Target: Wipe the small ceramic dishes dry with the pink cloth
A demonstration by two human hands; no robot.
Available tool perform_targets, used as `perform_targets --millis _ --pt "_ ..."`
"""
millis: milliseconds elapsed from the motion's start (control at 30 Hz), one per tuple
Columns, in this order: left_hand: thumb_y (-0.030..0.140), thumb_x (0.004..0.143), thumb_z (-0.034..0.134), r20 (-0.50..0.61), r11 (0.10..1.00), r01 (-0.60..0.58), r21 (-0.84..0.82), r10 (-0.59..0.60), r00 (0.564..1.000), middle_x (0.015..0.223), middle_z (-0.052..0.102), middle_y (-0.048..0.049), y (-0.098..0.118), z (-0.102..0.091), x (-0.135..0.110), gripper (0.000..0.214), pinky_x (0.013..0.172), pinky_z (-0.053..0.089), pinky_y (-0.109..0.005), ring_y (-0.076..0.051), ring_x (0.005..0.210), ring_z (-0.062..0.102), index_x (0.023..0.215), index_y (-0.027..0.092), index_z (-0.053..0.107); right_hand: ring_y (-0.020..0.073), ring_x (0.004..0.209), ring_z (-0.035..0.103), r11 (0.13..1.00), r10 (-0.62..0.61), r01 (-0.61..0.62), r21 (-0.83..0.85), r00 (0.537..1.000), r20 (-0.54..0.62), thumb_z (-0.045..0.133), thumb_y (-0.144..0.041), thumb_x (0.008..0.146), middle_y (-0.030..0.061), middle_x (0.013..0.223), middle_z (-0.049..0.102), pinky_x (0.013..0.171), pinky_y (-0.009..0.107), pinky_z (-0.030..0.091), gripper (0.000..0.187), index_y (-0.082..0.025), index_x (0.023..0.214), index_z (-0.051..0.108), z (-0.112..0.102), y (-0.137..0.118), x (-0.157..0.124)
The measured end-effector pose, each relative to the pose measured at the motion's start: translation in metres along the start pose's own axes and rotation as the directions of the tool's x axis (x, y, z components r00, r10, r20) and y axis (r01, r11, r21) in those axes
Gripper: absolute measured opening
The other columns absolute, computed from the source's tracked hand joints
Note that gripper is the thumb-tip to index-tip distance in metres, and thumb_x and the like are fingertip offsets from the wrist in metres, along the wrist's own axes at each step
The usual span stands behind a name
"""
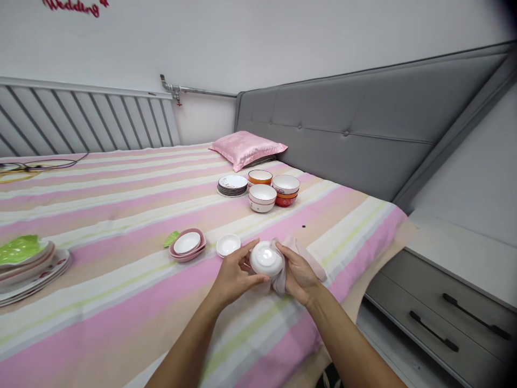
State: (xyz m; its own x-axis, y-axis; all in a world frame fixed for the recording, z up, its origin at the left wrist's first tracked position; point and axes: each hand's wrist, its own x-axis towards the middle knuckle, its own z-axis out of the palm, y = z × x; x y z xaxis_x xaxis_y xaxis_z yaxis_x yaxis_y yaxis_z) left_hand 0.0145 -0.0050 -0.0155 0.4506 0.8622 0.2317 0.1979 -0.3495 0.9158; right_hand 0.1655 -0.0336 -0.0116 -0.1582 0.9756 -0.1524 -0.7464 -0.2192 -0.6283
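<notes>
A small white bowl [266, 259] is held up with its underside toward me. My left hand [238, 275] grips its left side between thumb and fingers. At its right side, my right hand [298, 271] is closed on a pale pink cloth [306, 253], which lies against the bowl and trails to the right. Just left of my hands, another small white bowl [228, 245] sits upright on the bed. Beside that is a nest of pink dishes [188, 256] with a small white dish [187, 243] inside and a green leaf-shaped piece [170, 238] at its edge.
Stacked bowls [262, 198] and a stack of plates [232, 183] stand farther back on the striped bed. Larger plates [60, 264] with a green leaf dish [24, 249] lie at left. A pink pillow [248, 146] rests by the grey headboard [343, 118]; a nightstand [456, 269] is at right.
</notes>
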Motion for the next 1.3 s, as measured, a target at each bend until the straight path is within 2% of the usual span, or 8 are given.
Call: perform_targets --millis 233,367,567,700,833,1000,1133,1300 --pt "0.030 0.054 0.077 -0.075 0.978 0.094 -0.185 -0.110 0.991 0.104 0.062 -0.0099 -0.002 0.004 0.004 0.084 0.075 0.050 -0.033 -0.020 0.087 0.059 0.128 0.012 0.041 0.0168 0.085 0.061 0.996 -0.059 0.066 -0.067 0.992 0.107 0.054 -0.034 0.080 0.0043 0.090 0.068 0.072 0.027 0.047 0.028 -0.018 0.102 0.059 0.003 0.007 0.000" --pt "0.029 0.052 0.077 -0.152 0.968 0.123 -0.219 -0.158 0.976 0.100 0.064 -0.0082 0.001 0.007 0.005 0.083 0.076 0.050 -0.033 -0.021 0.088 0.060 0.126 0.013 0.044 0.0164 0.086 0.061 0.987 -0.103 0.116 -0.114 0.988 0.113 0.055 -0.036 0.080 0.0035 0.091 0.068 0.075 0.028 0.047 0.032 -0.021 0.108 0.057 0.004 0.011 -0.002" --pt "0.036 0.056 0.073 -0.346 0.998 0.069 0.007 -0.063 0.936 0.080 0.064 -0.0017 -0.004 0.013 0.001 0.076 0.067 0.051 -0.030 -0.017 0.072 0.060 0.125 0.018 0.046 0.0170 0.091 0.060 0.982 -0.126 0.139 -0.126 0.987 0.102 0.058 -0.037 0.079 0.0040 0.095 0.067 0.081 0.029 0.045 0.037 -0.021 0.112 0.055 0.011 0.018 -0.002" --pt "0.037 0.058 0.072 -0.400 0.993 0.051 0.102 -0.006 0.917 0.086 0.064 -0.0035 -0.004 0.016 -0.001 0.074 0.070 0.050 -0.031 -0.018 0.075 0.060 0.125 0.019 0.046 0.0182 0.090 0.061 0.986 -0.130 0.140 -0.095 0.986 0.105 0.060 -0.037 0.077 0.0054 0.093 0.068 0.080 0.031 0.045 0.036 -0.019 0.108 0.057 0.013 0.020 0.000" --pt "0.036 0.058 0.073 -0.309 1.000 0.019 -0.007 -0.020 0.951 0.095 0.062 -0.0067 -0.003 0.010 0.002 0.070 0.070 0.050 -0.030 -0.018 0.082 0.060 0.121 0.018 0.048 0.0184 0.089 0.061 0.992 -0.107 0.113 -0.051 0.989 0.103 0.060 -0.035 0.077 0.0058 0.092 0.068 0.078 0.030 0.046 0.031 -0.017 0.103 0.060 0.009 0.012 0.000" --pt "0.031 0.061 0.073 -0.068 0.973 0.036 -0.229 -0.053 0.996 0.117 0.055 -0.0124 -0.001 -0.007 0.004 0.058 0.079 0.048 -0.034 -0.025 0.103 0.054 0.114 0.018 0.053 0.0189 0.089 0.061 0.996 -0.087 0.088 -0.017 0.995 0.048 0.060 -0.034 0.077 0.0044 0.091 0.068 0.075 0.030 0.048 0.026 -0.017 0.097 0.062 0.002 -0.001 -0.001" --pt "0.026 0.062 0.073 0.089 0.912 0.046 -0.407 -0.010 0.996 0.127 0.049 -0.0128 0.004 -0.010 0.002 0.066 0.091 0.042 -0.040 -0.029 0.116 0.045 0.122 0.019 0.049 0.0180 0.087 0.061 0.999 0.025 -0.027 0.029 0.997 0.077 0.056 -0.030 0.079 0.0038 0.087 0.068 0.074 0.030 0.048 0.021 -0.016 0.094 0.061 0.000 -0.006 -0.004" --pt "0.022 0.057 0.076 0.134 0.835 0.092 -0.542 -0.022 0.991 0.132 0.046 -0.0114 0.007 -0.003 -0.002 0.076 0.100 0.033 -0.040 -0.029 0.122 0.039 0.127 0.019 0.045 0.0163 0.085 0.062 0.989 0.114 -0.124 0.077 0.985 0.129 0.053 -0.027 0.080 0.0036 0.084 0.068 0.074 0.028 0.048 0.018 -0.015 0.092 0.059 -0.003 -0.005 -0.005"
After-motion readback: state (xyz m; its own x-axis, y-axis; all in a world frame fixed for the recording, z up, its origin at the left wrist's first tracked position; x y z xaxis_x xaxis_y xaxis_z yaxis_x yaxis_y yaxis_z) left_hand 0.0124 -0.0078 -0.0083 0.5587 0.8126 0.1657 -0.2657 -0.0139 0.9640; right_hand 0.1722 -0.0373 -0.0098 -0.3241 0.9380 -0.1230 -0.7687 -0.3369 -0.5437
